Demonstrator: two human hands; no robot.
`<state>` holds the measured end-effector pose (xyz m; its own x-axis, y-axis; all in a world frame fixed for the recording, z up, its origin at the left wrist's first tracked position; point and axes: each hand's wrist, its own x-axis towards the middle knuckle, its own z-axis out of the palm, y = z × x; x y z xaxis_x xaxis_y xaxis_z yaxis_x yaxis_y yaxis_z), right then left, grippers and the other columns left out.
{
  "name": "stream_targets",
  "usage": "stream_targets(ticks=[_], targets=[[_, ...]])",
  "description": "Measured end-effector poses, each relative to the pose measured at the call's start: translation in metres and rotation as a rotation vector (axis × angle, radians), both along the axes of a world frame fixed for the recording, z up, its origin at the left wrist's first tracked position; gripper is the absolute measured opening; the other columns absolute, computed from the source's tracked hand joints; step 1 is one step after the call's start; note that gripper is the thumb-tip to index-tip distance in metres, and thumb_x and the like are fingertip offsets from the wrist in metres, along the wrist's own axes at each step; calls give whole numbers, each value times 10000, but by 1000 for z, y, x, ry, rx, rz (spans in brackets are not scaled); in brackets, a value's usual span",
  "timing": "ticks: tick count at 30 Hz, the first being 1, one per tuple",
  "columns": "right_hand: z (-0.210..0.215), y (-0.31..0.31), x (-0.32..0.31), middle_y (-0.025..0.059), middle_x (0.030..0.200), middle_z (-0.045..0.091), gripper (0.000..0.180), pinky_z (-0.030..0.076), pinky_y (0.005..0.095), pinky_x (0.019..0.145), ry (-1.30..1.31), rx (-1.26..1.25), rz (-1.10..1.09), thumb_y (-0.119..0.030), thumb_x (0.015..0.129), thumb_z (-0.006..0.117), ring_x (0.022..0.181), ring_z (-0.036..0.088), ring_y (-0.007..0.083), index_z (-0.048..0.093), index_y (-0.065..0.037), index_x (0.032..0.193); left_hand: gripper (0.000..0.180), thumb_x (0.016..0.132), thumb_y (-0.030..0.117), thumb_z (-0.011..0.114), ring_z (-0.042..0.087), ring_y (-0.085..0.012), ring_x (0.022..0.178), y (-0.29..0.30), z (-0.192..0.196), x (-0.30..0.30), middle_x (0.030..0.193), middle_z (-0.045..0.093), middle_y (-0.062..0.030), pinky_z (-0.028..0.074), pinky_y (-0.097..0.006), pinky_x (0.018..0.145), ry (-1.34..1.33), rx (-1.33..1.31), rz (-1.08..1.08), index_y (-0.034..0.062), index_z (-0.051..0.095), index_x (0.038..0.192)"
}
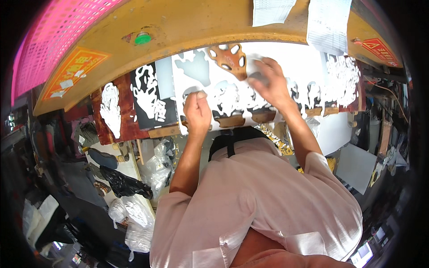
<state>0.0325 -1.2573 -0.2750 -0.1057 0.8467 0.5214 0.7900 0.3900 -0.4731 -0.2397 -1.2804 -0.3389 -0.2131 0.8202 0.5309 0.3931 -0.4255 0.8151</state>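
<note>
A white sheet (286, 58) with several shapes cut out of it lies on the bed of a yellow press. My left hand (198, 111) is closed near the sheet's front edge, thumb on top, pinching the white sheet beside a cut-out hole. My right hand (270, 81) lies on the sheet further right with its fingers spread, fingertips at a dark cut-out opening. A brown cutting die (230, 56) with oval holes sits on the sheet just beyond and between my hands.
The yellow press head (187, 24) arches over the bed, with a green button (143, 38) and papers (328, 22) hanging on it. Brown boards with white offcuts (111, 111) lie left, a black cut sheet (149, 96) beside them. Plastic bags (134, 214) crowd the lower left.
</note>
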Motion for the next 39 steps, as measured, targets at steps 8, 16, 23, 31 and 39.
stream_targets(ticks=[8, 16, 23, 31, 39], targets=[[-34, 14, -65, 196, 1492, 570, 664, 454, 558, 1132, -192, 18, 199, -295, 735, 868, 1290, 551, 459, 716, -215, 1377, 366, 1145, 233, 482, 538, -123, 667, 18, -31, 55, 720, 583, -34, 458, -317, 620, -129, 18, -190, 14, 633, 894], [-7, -12, 3, 91, 1323, 705, 709, 524, 309, 1027, 802, -625, 428, 31, 785, 766, 1152, 663, 174, 647, -39, 1481, 212, 929, 261, 776, 681, -283, 753, -28, -37, 60, 843, 680, -83, 555, -394, 678, 215, 86, -68, 84, 695, 1010], [19, -33, 36, 129, 1258, 736, 599, 553, 310, 949, 613, -235, 313, -16, 789, 761, 1120, 659, 191, 723, -51, 1386, 239, 846, 260, 820, 713, -268, 840, -34, -39, 68, 958, 698, -34, 585, -400, 701, 549, 225, 46, 150, 744, 1045], [-35, -59, 21, 122, 1380, 703, 513, 522, 529, 1081, -185, 108, 95, -184, 707, 813, 1274, 541, 467, 809, -64, 1206, 206, 861, 253, 804, 713, -271, 834, -38, -38, 68, 942, 701, -31, 585, -398, 694, 558, 229, 46, 156, 742, 1031], [-54, -40, 28, 103, 1317, 720, 470, 535, 554, 1043, -200, 286, 166, -171, 665, 803, 1291, 528, 502, 835, -100, 1128, 188, 868, 250, 793, 725, -274, 868, -24, -32, 70, 962, 715, -36, 592, -394, 715, 588, 203, 51, 149, 731, 1014]])
